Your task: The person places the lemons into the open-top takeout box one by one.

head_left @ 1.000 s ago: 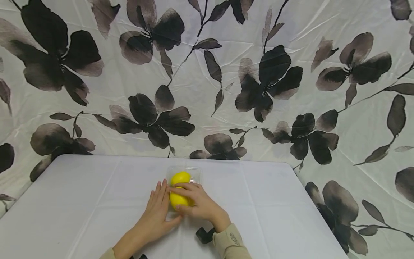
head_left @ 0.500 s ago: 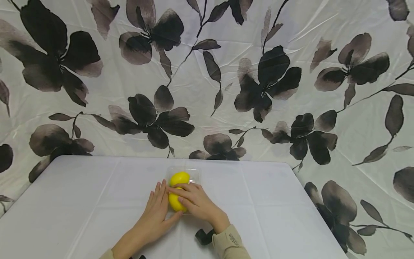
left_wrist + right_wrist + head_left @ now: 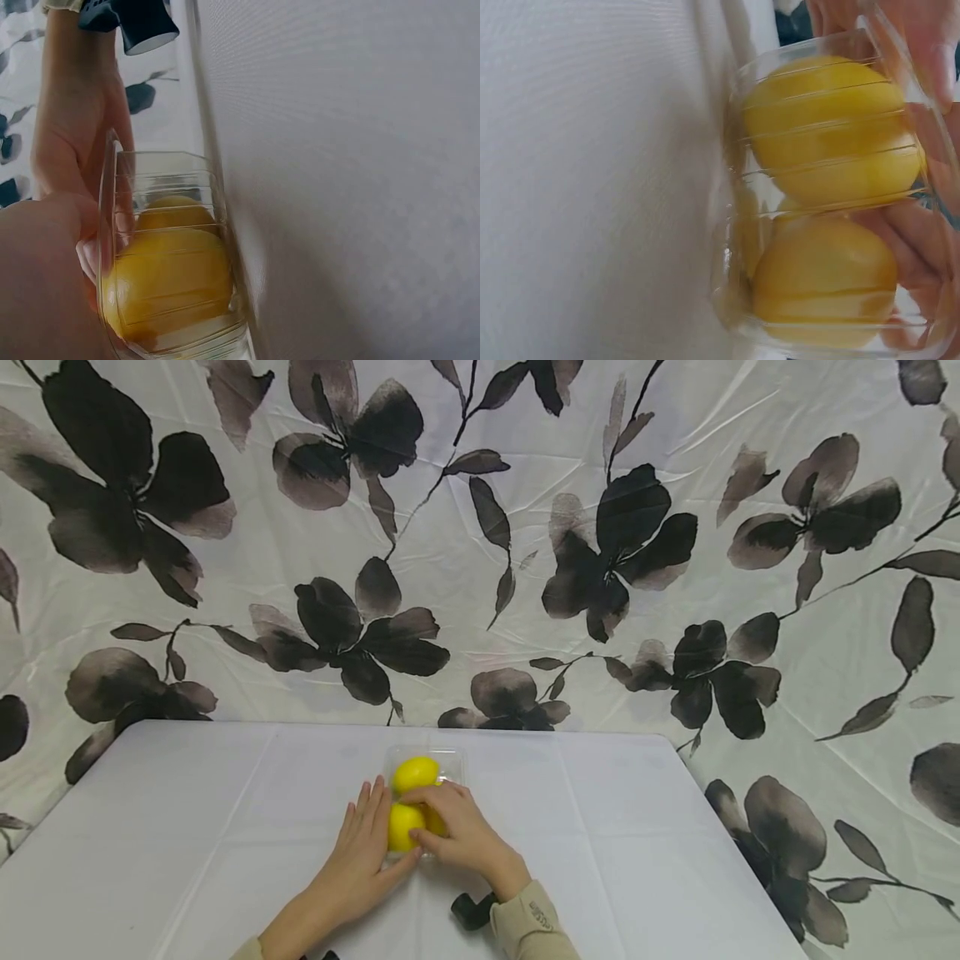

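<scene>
A clear plastic box (image 3: 452, 762) on the white table holds several yellow lemons. One lemon (image 3: 416, 774) lies at its far end, another lemon (image 3: 406, 828) at the near left. My left hand (image 3: 365, 847) lies along the box's left side, fingers straight and thumb across its near end. Over the box, my right hand (image 3: 461, 827) curls its fingers and thumb about the near lemons, with the thumb tip on the near-left one. A further lemon (image 3: 437, 823) is partly hidden under this hand. Through the ribbed wall, the right wrist view shows two lemons (image 3: 829, 131) side by side.
A black wrist camera (image 3: 471, 911) sits by the right sleeve (image 3: 534, 922). The white table (image 3: 600, 835) ends at the back against a floral cloth (image 3: 495, 552) that fills the background.
The near-left lemon has shifted slightly toward me and left. My right fingers have drawn back from the left fingertips, and more of another lemon shows beneath them. My left hand stays nearly still.
</scene>
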`<state>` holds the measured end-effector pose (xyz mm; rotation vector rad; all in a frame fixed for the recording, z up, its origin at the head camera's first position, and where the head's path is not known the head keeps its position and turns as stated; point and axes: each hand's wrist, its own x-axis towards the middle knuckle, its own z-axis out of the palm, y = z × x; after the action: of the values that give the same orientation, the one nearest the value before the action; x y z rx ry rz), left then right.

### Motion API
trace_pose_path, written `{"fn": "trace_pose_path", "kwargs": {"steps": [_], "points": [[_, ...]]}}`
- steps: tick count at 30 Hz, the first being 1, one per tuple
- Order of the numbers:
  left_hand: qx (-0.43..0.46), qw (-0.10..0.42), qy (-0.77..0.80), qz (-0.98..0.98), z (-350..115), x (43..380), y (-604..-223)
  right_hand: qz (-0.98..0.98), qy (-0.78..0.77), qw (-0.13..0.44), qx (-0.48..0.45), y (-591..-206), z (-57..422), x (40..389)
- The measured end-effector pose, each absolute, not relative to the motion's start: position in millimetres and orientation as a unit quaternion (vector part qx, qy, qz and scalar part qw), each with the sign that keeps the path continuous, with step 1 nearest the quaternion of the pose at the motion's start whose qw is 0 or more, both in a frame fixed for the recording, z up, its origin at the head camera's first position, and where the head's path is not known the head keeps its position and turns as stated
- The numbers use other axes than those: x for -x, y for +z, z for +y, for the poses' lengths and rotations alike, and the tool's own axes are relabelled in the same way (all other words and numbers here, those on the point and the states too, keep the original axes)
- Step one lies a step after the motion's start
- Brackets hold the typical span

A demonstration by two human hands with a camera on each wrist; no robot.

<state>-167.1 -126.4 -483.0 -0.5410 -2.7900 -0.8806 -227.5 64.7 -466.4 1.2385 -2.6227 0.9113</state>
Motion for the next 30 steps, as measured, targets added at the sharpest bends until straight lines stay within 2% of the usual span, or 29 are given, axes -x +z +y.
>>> {"fn": "trace_pose_path", "kwargs": {"steps": [7,18,25,30], "points": [[0.183,0.091,-0.291,-0.935,-126,168,-482,-0.868,0.268,0.088,-0.409,-468,62,227],[0.185,0.091,-0.302,-0.931,-127,170,-485,-0.896,0.16,0.11,-0.399,-467,54,227],[0.184,0.091,-0.297,-0.933,-127,171,-486,-0.903,0.212,0.092,-0.362,-470,53,229],[0.185,0.091,-0.299,-0.932,-128,171,-485,-0.901,0.205,0.104,-0.368,-471,52,228]]}}
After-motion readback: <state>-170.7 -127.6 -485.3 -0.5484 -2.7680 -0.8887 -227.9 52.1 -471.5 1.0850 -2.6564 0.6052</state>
